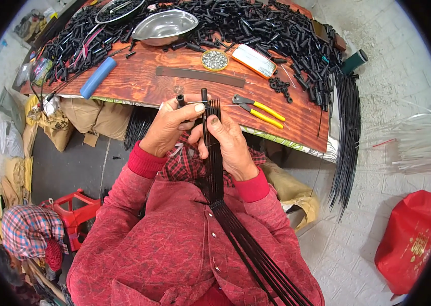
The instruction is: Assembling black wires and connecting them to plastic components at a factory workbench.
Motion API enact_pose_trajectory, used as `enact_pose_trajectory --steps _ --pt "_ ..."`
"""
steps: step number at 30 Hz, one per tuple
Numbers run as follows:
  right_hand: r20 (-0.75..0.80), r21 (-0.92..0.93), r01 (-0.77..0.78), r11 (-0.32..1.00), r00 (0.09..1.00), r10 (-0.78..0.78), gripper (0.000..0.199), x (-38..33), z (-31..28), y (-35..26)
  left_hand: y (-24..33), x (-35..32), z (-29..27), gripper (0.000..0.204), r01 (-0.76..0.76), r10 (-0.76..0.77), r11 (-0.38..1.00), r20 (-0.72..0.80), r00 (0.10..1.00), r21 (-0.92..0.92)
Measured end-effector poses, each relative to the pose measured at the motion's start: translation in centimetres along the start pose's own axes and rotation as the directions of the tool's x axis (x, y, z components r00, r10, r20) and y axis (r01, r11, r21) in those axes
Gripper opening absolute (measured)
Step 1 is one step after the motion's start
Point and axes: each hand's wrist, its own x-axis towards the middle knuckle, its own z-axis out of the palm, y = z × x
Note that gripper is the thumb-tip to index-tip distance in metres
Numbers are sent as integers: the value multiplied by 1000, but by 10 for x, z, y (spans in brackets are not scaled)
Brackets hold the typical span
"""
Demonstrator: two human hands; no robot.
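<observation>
Black thin rods (215, 168) run in a bundle up from your lap, fanned flat between your hands; your right hand (230, 145) clamps them with thumb on top; your left hand (167, 127) pinches a short black tube (180, 100) at the rod tips; beyond, yellow-handled pliers (258, 109) lie on the wooden table (139, 81), then a steel bowl (167, 25) among heaped black tubes (271, 25).
</observation>
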Motion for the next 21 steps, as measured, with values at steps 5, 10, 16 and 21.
enact_pose_trajectory --steps 5,10,16,21 --pt "-121 -85 -19 996 993 8 44 -1 8 -2 13 -7 14 30 -72 78 990 -46 996 118" --pt "-155 -183 -41 982 988 13 45 -4 12 -5 15 -6 3 32 -89 91 983 -6 996 161" --pt "-128 -150 -45 988 991 25 49 -5 13 -5 14 -3 -4 32 -72 71 989 19 997 126" --pt "-93 -111 -52 993 995 41 54 -8 12 -4 11 1 -13 29 -48 45 998 92 995 40"
